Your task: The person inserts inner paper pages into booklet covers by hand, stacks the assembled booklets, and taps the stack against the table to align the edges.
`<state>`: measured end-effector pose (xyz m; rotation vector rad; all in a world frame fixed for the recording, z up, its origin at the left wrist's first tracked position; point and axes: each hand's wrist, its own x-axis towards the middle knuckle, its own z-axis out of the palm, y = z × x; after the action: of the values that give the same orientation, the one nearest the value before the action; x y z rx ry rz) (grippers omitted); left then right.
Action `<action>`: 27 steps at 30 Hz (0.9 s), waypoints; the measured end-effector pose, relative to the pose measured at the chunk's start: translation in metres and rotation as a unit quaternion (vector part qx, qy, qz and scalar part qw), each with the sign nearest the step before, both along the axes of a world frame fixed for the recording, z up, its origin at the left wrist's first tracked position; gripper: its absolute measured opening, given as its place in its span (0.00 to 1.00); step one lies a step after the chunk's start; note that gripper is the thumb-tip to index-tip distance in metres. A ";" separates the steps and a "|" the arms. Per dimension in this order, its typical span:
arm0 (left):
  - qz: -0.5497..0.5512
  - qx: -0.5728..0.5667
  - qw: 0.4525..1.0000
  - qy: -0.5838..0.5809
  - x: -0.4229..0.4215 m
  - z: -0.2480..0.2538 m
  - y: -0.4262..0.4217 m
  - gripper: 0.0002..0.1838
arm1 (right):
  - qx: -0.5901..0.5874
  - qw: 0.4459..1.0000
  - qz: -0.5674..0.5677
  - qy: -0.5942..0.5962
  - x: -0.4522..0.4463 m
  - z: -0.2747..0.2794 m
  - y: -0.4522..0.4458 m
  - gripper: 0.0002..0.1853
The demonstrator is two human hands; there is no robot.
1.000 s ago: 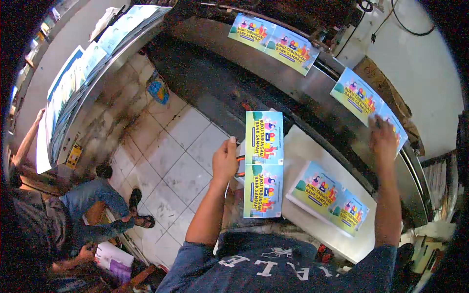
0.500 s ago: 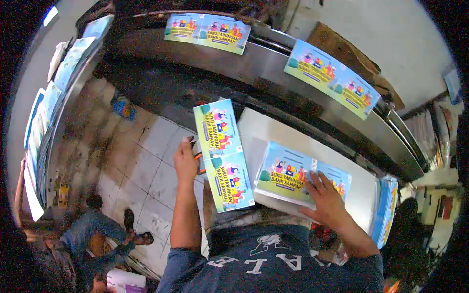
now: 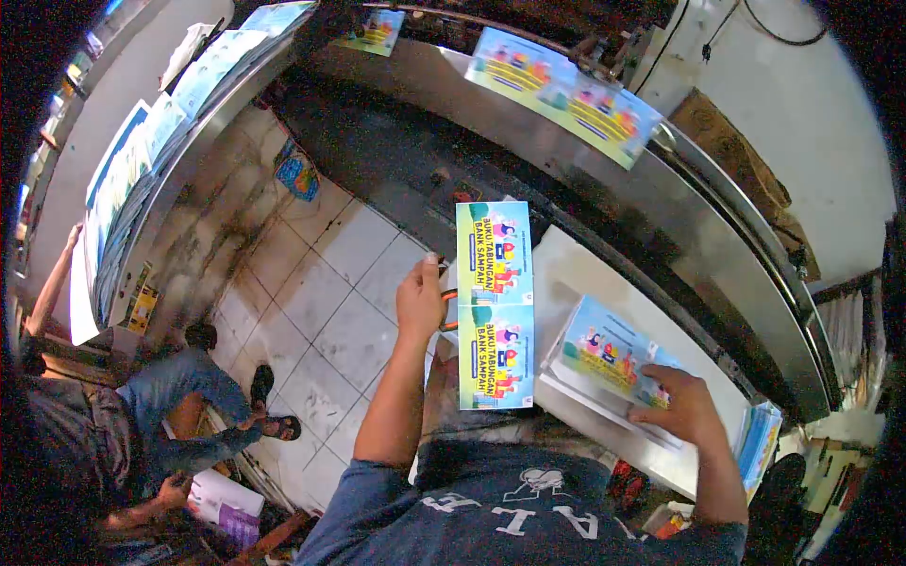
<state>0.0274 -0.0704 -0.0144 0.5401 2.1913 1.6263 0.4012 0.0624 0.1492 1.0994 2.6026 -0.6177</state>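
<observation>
My left hand [image 3: 422,300] is closed at the left edge of a printed card sheet [image 3: 495,358] with two "Buku Tabungan Bank Sampah" covers. Beside its fingers show orange-and-dark curved loops that look like scissors [image 3: 448,311]. The blades and some fingertips are hidden, so I cannot tell whether the hand also grips the sheet. On the pale tabletop, a stack of the same sheets [image 3: 604,347] lies to the right. My right hand [image 3: 681,407] has curled fingers and thumb on the right part of the top sheet, with white paper showing below it.
Another printed sheet [image 3: 557,85] rests on the long metal ledge [image 3: 661,184] ahead. Upright blue printed cards [image 3: 758,443] stand at the table's right end. At left sits a person [image 3: 203,391] by a rack of sheets [image 3: 170,132]; tiled floor [image 3: 302,283] lies between.
The view has turned. The sheet by my left hand has swung from tilted to nearly upright. My right hand has curled from lying flat, and the top sheet has shifted over the white paper.
</observation>
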 end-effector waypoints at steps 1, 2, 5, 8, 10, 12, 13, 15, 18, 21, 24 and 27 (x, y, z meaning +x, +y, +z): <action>0.001 0.001 1.000 0.000 -0.001 -0.002 0.001 0.29 | -0.060 0.998 0.012 0.030 0.003 0.006 0.010 0.30; 0.003 -0.008 1.000 -0.004 -0.002 -0.006 0.000 0.29 | -0.119 0.991 0.023 0.059 0.007 0.013 0.021 0.25; 0.001 -0.018 1.000 0.011 0.000 0.003 -0.002 0.30 | 0.041 0.998 -0.013 -0.054 0.020 0.045 0.068 0.18; -0.006 -0.019 1.000 0.023 0.001 0.005 -0.002 0.30 | 0.200 0.958 -0.194 0.071 0.025 0.093 0.121 0.14; -0.006 -0.018 1.000 0.018 -0.001 0.004 -0.002 0.30 | 0.308 0.911 -0.183 0.205 0.034 0.130 0.170 0.17; -0.012 -0.014 1.000 0.018 0.000 0.004 -0.002 0.30 | 0.362 0.880 -0.119 0.283 0.022 0.139 0.212 0.19; -0.012 -0.015 1.000 0.018 0.000 0.004 -0.002 0.30 | 0.523 0.814 -0.053 0.246 -0.001 0.136 0.219 0.20; -0.002 -0.022 1.000 0.009 0.001 0.006 -0.001 0.30 | 0.652 0.733 0.013 0.192 -0.035 0.113 0.213 0.22; 0.000 -0.045 0.998 0.034 0.001 0.009 -0.002 0.30 | 0.618 0.779 -0.016 0.105 -0.070 0.042 0.204 0.22; -0.021 -0.051 0.998 0.030 -0.002 0.007 -0.003 0.29 | 0.547 0.808 0.139 0.169 -0.073 0.002 0.178 0.19; -0.019 -0.041 0.999 0.000 -0.001 0.001 -0.002 0.30 | 0.383 0.924 -0.009 -0.006 -0.058 -0.008 0.132 0.18; -0.004 -0.023 0.999 -0.024 0.001 0.002 -0.001 0.30 | 0.285 0.956 0.001 0.073 -0.020 -0.021 0.079 0.18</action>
<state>0.0284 -0.0709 -0.0126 0.4915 2.1822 1.5640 0.3807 0.1413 0.1284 1.2336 3.0032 0.0787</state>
